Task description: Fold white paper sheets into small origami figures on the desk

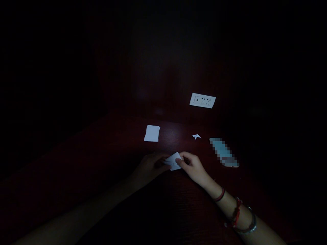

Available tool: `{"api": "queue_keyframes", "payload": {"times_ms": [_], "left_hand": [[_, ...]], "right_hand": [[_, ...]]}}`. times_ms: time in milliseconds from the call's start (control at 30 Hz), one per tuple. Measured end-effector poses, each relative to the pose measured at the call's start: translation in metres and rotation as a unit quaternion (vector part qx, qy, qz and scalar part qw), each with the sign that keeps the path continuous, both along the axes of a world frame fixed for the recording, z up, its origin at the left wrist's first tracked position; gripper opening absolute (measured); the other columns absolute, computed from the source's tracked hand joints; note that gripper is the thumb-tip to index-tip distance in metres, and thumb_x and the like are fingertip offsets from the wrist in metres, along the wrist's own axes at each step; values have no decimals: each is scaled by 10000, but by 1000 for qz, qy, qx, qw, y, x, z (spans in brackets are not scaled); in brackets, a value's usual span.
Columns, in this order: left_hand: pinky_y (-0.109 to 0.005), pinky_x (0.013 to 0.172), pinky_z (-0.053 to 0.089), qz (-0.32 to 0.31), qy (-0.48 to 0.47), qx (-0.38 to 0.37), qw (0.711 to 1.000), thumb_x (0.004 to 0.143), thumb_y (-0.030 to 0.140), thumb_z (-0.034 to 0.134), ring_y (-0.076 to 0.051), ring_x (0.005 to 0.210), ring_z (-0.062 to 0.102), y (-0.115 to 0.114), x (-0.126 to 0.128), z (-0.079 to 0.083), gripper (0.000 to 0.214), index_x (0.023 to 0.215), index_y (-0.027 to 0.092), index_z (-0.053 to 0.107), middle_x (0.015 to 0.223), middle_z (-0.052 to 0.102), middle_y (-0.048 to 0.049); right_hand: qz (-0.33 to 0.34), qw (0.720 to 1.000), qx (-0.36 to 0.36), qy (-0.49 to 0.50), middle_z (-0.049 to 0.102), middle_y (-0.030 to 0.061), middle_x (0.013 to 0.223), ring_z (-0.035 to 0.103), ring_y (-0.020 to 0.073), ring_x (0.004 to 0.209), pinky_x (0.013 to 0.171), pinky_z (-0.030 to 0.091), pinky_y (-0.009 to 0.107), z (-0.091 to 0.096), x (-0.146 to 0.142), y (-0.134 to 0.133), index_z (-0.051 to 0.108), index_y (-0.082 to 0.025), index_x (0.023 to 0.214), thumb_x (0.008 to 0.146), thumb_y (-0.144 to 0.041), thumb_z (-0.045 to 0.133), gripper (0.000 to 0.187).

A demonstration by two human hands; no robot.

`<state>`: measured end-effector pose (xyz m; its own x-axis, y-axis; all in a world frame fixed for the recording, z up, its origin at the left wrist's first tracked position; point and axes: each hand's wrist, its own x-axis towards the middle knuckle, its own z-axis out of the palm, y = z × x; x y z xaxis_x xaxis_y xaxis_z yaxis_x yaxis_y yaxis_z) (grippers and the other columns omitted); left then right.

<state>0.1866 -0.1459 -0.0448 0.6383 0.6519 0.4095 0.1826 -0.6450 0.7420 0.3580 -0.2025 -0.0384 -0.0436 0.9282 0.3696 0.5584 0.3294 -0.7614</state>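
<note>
The scene is very dark. Both hands meet over a dark reddish wooden table [107,149]. My left hand [150,167] and my right hand [192,166] each pinch one side of a small white piece of paper [173,160], folded or bent, held just above the table. My right wrist carries red cords and a metal bracelet. A small stack of white paper squares [152,133] lies beyond my left hand. A tiny folded white paper shape [196,136] lies beyond my right hand.
A white wall socket plate [202,100] is set in the dark panel behind the table. A blurred pale blue flat object [223,152], perhaps a phone, lies to the right of my right hand. Everything else is lost in darkness.
</note>
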Motion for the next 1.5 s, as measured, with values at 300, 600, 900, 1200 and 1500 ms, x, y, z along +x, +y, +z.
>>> {"api": "queue_keyframes", "payload": {"times_ms": [300, 600, 900, 1200, 1500], "left_hand": [[-221, 615, 407, -33, 12, -39, 999, 749, 245, 490, -111, 692, 514, 1, 0, 6, 111, 814, 162, 527, 774, 541, 14], [-225, 651, 395, -27, 21, -11, 999, 796, 283, 428, -113, 704, 514, -7, -1, 14, 163, 816, 169, 543, 788, 553, 8], [-220, 635, 381, -26, 32, 15, 999, 824, 240, 379, -105, 674, 504, -5, -2, 13, 183, 771, 173, 541, 734, 546, 16], [-221, 632, 385, -24, 29, 12, 999, 829, 259, 371, -110, 689, 501, -10, 0, 17, 189, 815, 174, 540, 759, 548, 8], [-220, 604, 387, 17, 26, 27, 999, 822, 235, 366, -110, 653, 498, -11, -2, 16, 179, 776, 172, 527, 719, 541, 9]], "right_hand": [[18, 996, 35, -75, 498, -4, 658, 448, 98, 605, 542, 339, 201, 11, -4, -6, 569, -147, 703, 720, -287, 531, 147], [1, 995, 28, -96, 467, -18, 610, 432, 88, 571, 515, 327, 187, 19, -10, -8, 515, -143, 608, 726, -200, 498, 132], [7, 998, 29, -57, 501, -8, 642, 451, 92, 592, 539, 354, 193, 14, -9, -6, 542, -149, 687, 738, -214, 498, 94], [7, 998, 20, -51, 506, -12, 601, 453, 87, 565, 521, 358, 188, 20, -11, -8, 555, -144, 643, 751, -236, 497, 153], [12, 997, 12, -71, 577, 11, 678, 505, 102, 608, 555, 380, 201, 20, -10, -8, 605, -153, 741, 757, -170, 484, 123]]}}
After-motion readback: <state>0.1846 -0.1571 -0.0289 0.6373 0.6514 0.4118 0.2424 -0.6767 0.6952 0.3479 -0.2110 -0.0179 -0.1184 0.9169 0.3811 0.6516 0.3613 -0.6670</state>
